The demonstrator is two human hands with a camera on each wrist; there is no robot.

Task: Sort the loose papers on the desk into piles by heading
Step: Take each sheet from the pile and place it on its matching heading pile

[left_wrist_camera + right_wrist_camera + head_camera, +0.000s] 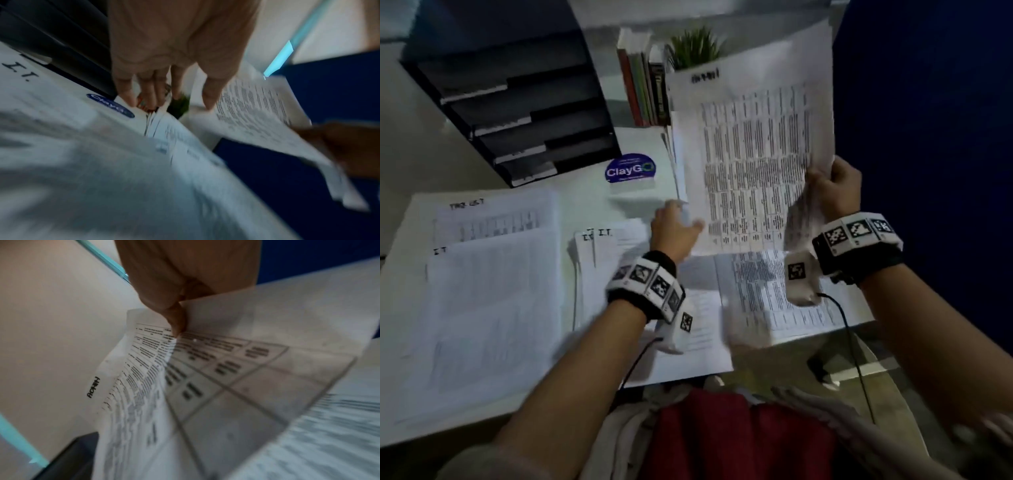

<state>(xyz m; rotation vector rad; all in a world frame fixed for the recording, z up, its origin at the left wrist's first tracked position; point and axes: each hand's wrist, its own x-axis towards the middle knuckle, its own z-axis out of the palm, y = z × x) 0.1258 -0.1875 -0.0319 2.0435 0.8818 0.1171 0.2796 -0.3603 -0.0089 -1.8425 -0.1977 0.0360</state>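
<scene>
My right hand [832, 192] pinches the lower right edge of a printed table sheet [753, 154] and holds it up over the desk. In the right wrist view its heading reads ADMIN, and the thumb of my right hand [176, 321] presses on the sheet [226, 369]. My left hand [674, 226] hovers at the sheet's lower left corner with its fingers straight; I cannot tell if it touches. Piles headed I.T. lie at the left [482, 308] and in the middle [599, 246]. More loose printed papers [774, 298] lie under my wrists.
A black letter tray [517, 102] stands at the back left, with books [643, 89] and a small plant [695, 44] behind the raised sheet. A blue ClayGo sticker [630, 169] marks the desk. A dark blue partition [928, 137] bounds the right side.
</scene>
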